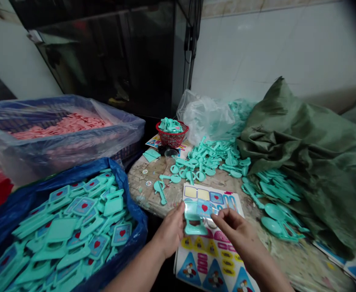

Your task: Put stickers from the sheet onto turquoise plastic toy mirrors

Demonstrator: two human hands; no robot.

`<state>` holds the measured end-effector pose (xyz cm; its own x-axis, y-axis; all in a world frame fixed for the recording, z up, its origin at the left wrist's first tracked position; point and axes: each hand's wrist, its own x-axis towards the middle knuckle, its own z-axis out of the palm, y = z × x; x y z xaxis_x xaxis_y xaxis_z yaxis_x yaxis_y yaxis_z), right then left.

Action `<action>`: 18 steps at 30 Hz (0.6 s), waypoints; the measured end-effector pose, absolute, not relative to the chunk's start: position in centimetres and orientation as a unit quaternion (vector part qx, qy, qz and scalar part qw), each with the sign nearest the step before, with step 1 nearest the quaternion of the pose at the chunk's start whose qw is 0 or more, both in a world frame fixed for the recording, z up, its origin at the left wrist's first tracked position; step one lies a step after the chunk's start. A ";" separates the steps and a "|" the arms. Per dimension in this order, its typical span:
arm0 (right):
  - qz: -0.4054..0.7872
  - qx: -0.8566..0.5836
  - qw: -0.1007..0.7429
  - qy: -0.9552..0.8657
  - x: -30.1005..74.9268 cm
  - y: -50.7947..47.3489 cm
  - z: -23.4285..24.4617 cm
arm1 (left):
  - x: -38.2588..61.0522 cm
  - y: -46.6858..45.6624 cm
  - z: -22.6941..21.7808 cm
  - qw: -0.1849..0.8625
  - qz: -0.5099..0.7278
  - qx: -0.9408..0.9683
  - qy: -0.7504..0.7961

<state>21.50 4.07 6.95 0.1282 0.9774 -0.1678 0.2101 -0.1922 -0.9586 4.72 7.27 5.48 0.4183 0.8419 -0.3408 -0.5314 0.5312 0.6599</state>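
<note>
My left hand (169,232) is closed on a turquoise plastic toy piece with a flat square panel and a looped handle (196,229). A blue sticker with a red heart (204,208) lies over the panel's right side; how much of it is stuck down I cannot tell. At the sticker's right edge, my right hand (238,231) pinches it between thumb and forefinger. Beneath both hands is a printed sticker sheet (206,261) with yellow, pink and blue shapes. Part of the piece is hidden by my left fingers.
Left, a blue-lined container (143,219) holds turquoise pieces, many with heart stickers. Behind it stands a plastic-covered crate (129,125) of pink parts. On the worn table (171,194) are loose turquoise parts (211,158), a red basket (171,140), a clear bag (208,117) and green cloth (311,154).
</note>
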 end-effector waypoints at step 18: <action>0.419 -0.626 0.366 -0.547 20.2 0.9 7.8 | 3.4 3.1 9.5 0.829 0.408 0.259 0.281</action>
